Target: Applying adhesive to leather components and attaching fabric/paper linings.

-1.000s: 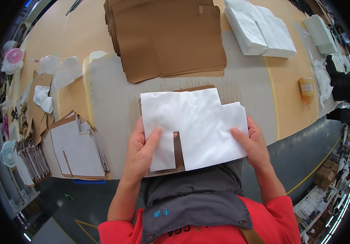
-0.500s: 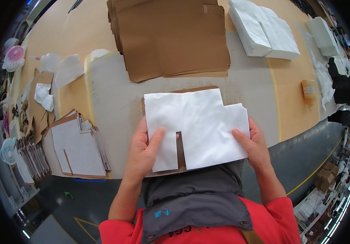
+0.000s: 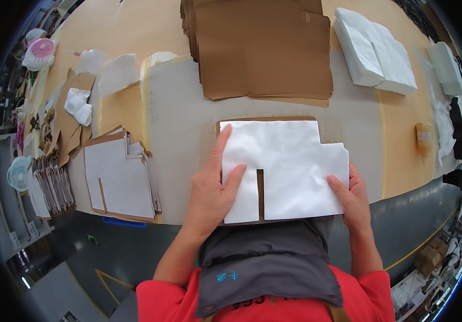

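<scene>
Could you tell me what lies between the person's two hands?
In the head view, the white sheet on brown cardboard spans from left hand to right hand.

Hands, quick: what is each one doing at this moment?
Left hand: open, pressed flat on the notched white paper sheet over the brown cardboard piece.
Right hand: gripping the sheet's right edge.

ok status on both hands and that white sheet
Left hand flat on white sheet, fingers spread. Right hand grips its right edge. Sheet lies on brown card at table edge. Nothing in the way.
</scene>
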The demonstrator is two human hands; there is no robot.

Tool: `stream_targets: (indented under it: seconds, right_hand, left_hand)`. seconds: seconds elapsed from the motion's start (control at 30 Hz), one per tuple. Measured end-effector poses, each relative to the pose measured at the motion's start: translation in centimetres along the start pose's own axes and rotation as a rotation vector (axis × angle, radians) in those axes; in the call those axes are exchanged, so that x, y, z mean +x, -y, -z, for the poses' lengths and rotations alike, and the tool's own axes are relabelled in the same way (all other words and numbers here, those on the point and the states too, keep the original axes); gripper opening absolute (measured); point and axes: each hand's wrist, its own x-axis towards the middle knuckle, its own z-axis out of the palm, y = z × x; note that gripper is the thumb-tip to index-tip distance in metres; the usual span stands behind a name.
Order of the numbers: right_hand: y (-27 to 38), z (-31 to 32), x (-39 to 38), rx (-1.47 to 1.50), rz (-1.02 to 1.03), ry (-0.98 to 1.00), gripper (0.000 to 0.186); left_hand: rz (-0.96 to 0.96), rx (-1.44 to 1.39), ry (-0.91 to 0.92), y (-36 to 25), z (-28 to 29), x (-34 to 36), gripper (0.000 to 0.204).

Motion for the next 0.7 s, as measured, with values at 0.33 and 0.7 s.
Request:
stream_targets:
  seconds: [0.33, 0.7]
  right_hand:
    - [-0.1, -0.2, -0.2, 0.020, 0.039, -0.010, 0.042]
    - [-0.2, 0.0, -0.2, -0.024, 0.024, -0.011, 0.039]
  left_hand:
    - [-0.022, 0.138, -0.006, 0.4, -0.1, 0.1, 0.049]
    - [-0.025, 0.183, -0.004, 0.4, -0.2, 0.3, 0.051]
